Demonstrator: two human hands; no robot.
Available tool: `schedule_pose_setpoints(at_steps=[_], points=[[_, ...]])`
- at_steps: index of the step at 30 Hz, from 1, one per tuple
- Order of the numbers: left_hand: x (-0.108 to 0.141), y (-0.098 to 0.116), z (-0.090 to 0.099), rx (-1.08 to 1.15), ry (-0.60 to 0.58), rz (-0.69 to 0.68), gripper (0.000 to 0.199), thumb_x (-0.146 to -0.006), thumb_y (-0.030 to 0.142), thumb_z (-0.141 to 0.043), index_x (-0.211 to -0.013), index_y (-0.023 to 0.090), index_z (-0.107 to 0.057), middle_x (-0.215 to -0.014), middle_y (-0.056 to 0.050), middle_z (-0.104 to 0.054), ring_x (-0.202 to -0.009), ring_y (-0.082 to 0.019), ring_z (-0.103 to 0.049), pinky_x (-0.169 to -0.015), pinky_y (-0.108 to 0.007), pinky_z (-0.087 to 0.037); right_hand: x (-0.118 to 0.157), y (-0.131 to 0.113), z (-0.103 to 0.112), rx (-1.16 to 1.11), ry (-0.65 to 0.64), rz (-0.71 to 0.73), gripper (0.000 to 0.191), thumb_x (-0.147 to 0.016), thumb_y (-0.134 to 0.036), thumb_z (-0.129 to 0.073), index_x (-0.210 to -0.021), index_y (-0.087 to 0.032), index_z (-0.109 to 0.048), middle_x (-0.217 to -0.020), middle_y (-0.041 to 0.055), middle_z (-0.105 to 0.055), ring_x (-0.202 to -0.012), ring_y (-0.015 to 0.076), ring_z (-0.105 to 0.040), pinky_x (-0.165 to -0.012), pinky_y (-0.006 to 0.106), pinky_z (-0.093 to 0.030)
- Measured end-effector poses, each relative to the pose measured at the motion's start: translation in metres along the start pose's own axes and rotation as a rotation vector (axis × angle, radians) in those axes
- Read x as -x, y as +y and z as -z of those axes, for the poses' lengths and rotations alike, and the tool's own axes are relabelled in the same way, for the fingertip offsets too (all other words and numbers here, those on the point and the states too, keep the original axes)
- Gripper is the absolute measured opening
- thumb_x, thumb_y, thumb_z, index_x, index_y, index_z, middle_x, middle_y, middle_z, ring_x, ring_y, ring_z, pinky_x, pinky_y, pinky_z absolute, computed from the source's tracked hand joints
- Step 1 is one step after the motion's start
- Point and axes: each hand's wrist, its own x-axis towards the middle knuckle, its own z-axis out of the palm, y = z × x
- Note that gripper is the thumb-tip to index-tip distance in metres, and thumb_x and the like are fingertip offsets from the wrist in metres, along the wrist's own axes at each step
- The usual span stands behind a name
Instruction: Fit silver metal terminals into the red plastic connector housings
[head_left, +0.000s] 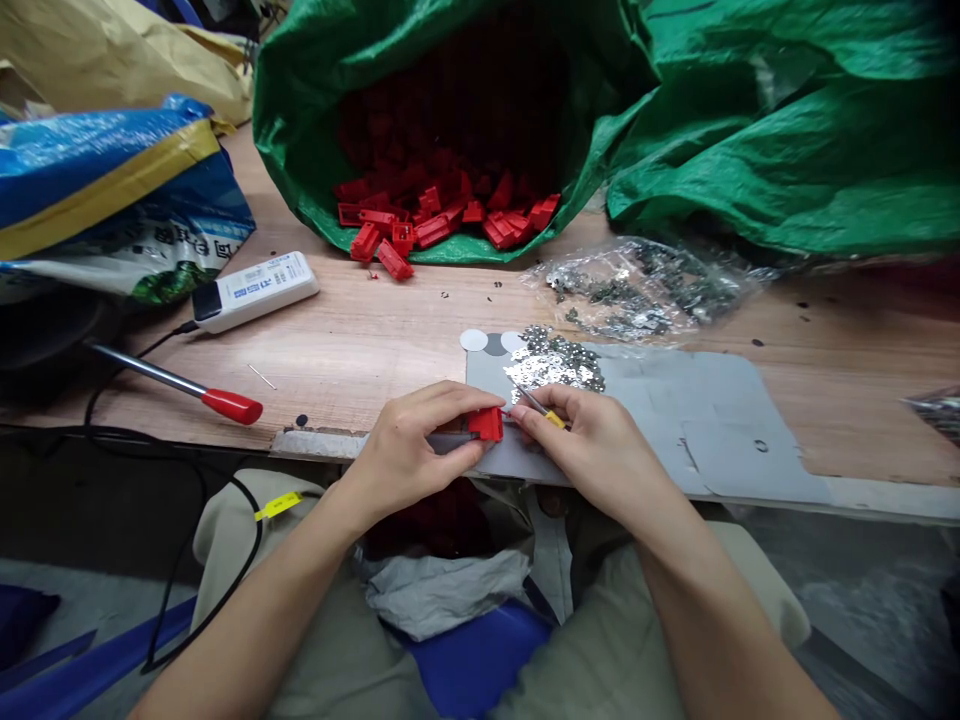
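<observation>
Between the thumb and fingers of my left hand (415, 440) is a small red plastic housing (488, 424), held just above the table's front edge. My right hand (592, 440) grips a thin tool with a yellow handle (555, 418) and a slim metal shaft; its exact kind is unclear. The right thumb and fingertip come close to the housing's right end, and whether they pinch a small part there I cannot make out. Right behind both hands lies a pile of small shiny metal pieces (559, 360) on a grey sheet (660, 400).
A green woven sack (300, 130) spills red housings (442, 220) at the back. Beside it lies a clear bag of metal pieces (645, 285). To the left are a white power strip (259, 290), a red-tipped lever (232, 405) and a blue sack (112, 190). An open bag (450, 590) sits between my legs.
</observation>
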Motion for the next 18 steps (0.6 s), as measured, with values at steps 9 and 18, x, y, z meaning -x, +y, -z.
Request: schedule_pose_setpoints(at_steps=[9,18], points=[[0.0026,-0.0021,0.001,-0.008,0.005,0.024,0.041,-0.082,0.005,-0.066,-0.121,0.02,-0.069,-0.113,-0.006,-0.075,-0.103,-0.018,-0.07,-0.092,-0.029,-0.055,-0.0044,-0.0034,-0.0045,-0.031,-0.101,-0.043,0.03,-0.088,-0.043,-0.058,-0.07,-0.019,-0.062,-0.052,-0.0008,-0.058,-0.044,0.0131,-0.045,-0.043,0.023,-0.031],[0.0018,-0.0013,0.0006,-0.038,0.045,0.068,0.038,-0.078,0.005,-0.067,-0.114,0.018,-0.071,-0.104,-0.005,-0.076,-0.095,-0.016,-0.071,-0.086,-0.025,-0.055,-0.0098,-0.0065,-0.0039,-0.04,-0.101,-0.068,0.03,-0.086,-0.043,-0.06,-0.069,-0.019,-0.062,-0.051,-0.0017,-0.057,-0.041,0.0115,-0.043,-0.04,0.022,-0.029]])
